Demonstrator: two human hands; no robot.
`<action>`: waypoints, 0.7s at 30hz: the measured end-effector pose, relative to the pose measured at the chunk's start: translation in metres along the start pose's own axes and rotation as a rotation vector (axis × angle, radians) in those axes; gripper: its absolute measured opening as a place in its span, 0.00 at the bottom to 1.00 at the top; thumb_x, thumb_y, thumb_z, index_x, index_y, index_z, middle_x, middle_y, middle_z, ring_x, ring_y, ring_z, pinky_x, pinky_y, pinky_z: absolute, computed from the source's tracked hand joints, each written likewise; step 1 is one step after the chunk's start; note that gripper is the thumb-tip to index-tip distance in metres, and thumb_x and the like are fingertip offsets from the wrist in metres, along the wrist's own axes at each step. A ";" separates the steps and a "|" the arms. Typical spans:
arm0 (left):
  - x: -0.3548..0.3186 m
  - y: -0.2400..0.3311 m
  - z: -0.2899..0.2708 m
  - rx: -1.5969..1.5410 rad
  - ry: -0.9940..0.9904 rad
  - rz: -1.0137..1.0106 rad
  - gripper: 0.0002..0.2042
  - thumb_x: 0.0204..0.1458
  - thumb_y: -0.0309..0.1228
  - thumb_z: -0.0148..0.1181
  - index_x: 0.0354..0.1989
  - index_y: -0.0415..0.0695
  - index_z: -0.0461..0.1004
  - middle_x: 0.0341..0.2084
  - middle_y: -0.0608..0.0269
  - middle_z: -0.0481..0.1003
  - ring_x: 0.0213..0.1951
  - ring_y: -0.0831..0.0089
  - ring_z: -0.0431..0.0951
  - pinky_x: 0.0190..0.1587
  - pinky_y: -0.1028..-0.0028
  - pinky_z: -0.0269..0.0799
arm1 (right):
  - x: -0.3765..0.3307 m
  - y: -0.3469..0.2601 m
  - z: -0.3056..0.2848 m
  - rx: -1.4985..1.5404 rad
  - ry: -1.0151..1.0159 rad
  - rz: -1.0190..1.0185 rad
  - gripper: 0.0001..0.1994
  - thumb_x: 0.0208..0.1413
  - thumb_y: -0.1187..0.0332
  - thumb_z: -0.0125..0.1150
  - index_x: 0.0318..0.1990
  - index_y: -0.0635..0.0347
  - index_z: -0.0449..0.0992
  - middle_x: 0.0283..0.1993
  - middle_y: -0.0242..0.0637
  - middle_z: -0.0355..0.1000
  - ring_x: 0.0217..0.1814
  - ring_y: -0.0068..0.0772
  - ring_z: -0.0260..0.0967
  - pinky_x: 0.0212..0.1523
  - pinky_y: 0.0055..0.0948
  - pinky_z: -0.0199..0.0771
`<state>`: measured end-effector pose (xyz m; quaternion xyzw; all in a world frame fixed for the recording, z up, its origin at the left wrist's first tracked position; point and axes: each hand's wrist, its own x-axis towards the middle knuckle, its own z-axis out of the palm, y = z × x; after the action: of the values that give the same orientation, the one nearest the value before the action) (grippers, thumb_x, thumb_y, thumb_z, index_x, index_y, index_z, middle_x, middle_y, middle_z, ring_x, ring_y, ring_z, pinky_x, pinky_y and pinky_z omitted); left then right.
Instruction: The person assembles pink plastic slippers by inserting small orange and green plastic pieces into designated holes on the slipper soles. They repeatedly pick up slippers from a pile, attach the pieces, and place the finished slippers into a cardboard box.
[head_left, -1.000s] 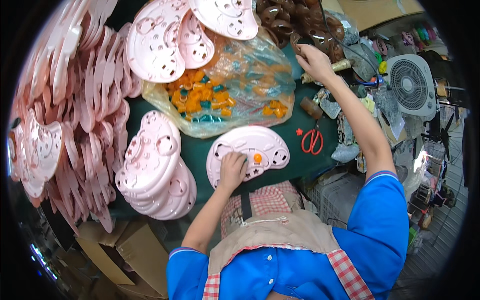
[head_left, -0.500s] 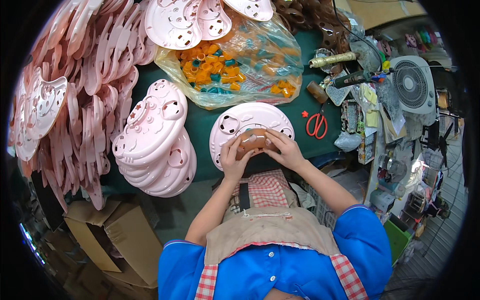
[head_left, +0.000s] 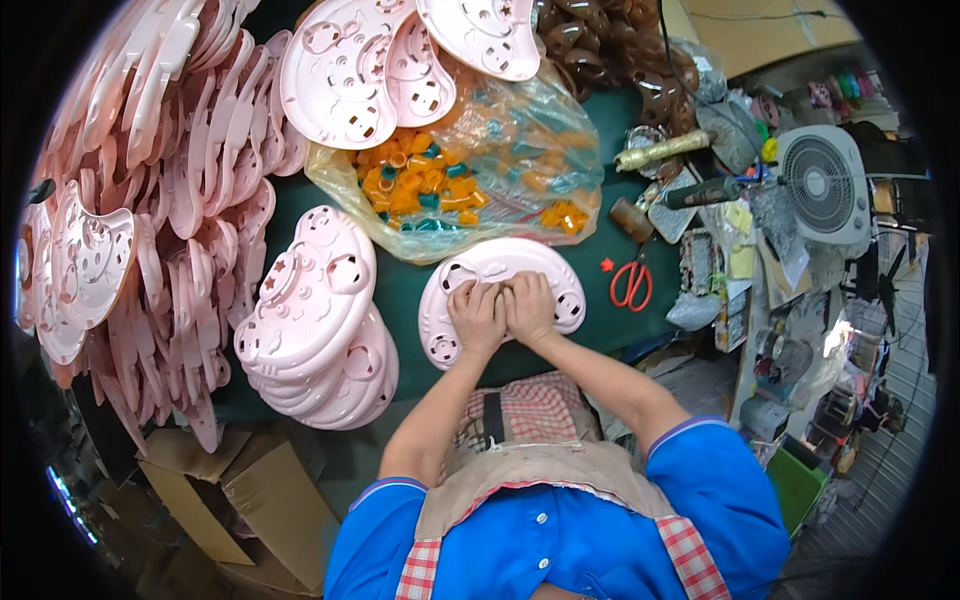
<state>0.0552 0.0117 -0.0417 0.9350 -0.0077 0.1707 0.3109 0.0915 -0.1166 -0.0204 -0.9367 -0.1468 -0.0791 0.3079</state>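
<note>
In front of me lies a rounded pink plastic panel [head_left: 510, 252] with cut-outs and moulded shapes. My left hand [head_left: 478, 318] and my right hand [head_left: 529, 308] meet over its middle, knuckles side by side. Their fingers are curled down and closed on the curved brown see-through plastic part, which they now cover almost wholly; how it sits in the panel cannot be seen. Left of my hands stands a stack of similar pink panels [head_left: 310, 290].
Beyond the panel a clear bag [head_left: 540, 140] holds orange and teal pieces. Red-handled scissors [head_left: 630, 287] and a small red star [head_left: 606, 265] lie to the right. Many pink parts [head_left: 180, 200] pile up at left. Brown parts [head_left: 600, 45] lie at the back; a fan [head_left: 822, 185] stands right.
Both hands have drawn together over the panel's middle, and the brown part that showed between them is now covered. The whole scene sits lower in view.
</note>
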 end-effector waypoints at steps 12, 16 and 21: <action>-0.055 -0.012 -0.052 -0.070 -0.023 -1.012 0.28 0.67 0.44 0.57 0.68 0.38 0.67 0.64 0.44 0.65 0.63 0.44 0.67 0.67 0.48 0.60 | -0.010 0.065 -0.095 0.839 -0.285 0.979 0.24 0.52 0.58 0.80 0.50 0.66 0.80 0.46 0.39 0.78 0.49 0.32 0.79 0.50 0.32 0.79; 0.000 -0.020 -0.118 -0.625 0.200 -0.665 0.25 0.68 0.34 0.58 0.68 0.31 0.65 0.63 0.41 0.68 0.62 0.51 0.72 0.67 0.58 0.64 | 0.066 -0.033 -0.197 0.841 -0.039 0.282 0.12 0.52 0.71 0.79 0.41 0.62 0.82 0.37 0.31 0.80 0.38 0.17 0.76 0.41 0.21 0.76; 0.122 -0.113 -0.225 0.168 0.168 -0.225 0.27 0.59 0.31 0.65 0.66 0.32 0.69 0.60 0.38 0.72 0.63 0.46 0.71 0.67 0.55 0.65 | 0.210 -0.032 -0.194 0.186 0.292 -0.376 0.07 0.58 0.70 0.74 0.41 0.59 0.82 0.41 0.35 0.82 0.40 0.29 0.79 0.44 0.31 0.79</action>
<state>0.1132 0.2454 0.1015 0.9351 0.1372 0.2123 0.2484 0.2685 -0.1606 0.2025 -0.8392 -0.2792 -0.2554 0.3906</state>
